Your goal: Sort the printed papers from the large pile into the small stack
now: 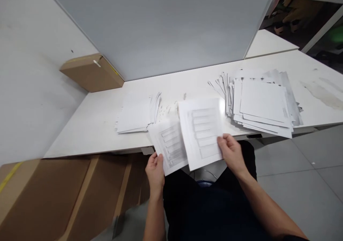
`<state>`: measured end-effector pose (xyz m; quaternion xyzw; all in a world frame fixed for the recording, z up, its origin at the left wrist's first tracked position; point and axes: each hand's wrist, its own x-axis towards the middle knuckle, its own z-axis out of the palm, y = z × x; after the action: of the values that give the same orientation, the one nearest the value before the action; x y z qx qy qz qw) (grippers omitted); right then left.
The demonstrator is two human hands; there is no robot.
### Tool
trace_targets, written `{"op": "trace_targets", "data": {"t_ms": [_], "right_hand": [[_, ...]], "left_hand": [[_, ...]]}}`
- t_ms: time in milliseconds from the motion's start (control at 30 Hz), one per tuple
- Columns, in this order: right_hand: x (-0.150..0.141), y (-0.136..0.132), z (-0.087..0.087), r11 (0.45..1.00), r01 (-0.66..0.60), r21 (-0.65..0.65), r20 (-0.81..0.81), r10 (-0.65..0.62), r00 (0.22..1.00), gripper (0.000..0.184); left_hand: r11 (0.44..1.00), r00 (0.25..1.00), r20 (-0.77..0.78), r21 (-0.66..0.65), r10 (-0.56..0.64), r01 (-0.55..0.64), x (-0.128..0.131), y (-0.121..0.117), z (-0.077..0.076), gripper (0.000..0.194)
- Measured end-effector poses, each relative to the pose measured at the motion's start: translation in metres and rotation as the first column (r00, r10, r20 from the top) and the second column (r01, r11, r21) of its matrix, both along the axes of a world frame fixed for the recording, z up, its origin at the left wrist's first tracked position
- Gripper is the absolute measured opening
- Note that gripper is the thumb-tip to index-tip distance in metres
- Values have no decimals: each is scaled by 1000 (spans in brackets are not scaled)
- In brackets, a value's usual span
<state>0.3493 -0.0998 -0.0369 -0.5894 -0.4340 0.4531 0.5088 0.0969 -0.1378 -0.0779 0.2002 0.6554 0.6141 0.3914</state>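
Note:
My left hand (155, 169) pinches the lower left corner of a printed sheet (170, 144) between thumb and fingers. My right hand (230, 151) grips the right edge of another printed sheet (203, 134), which overlaps the first one's right side. Both sheets are tilted above the table's front edge and carry rows of grey boxes; their print is too blurred to read. A smaller stack of paper (134, 114) lies on the table to the left. To the right sits a larger, untidy pile of paper (264, 101), its edges fanned out.
The white table (107, 101) meets a grey panel (160, 30) at the back. A cardboard box (92, 73) leans in the back left corner. Large cardboard boxes (45, 194) stand below the table at left. Small dark scraps (184, 96) lie mid-table.

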Motion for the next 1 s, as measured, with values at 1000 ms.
{"op": "trace_targets", "data": {"t_ms": [1000], "right_hand": [[-34,-5,-25,918,-374,-134,194,394,898,31]], "left_hand": [[910,894,243,-86,-376,406,20,-6,-2,46]]}}
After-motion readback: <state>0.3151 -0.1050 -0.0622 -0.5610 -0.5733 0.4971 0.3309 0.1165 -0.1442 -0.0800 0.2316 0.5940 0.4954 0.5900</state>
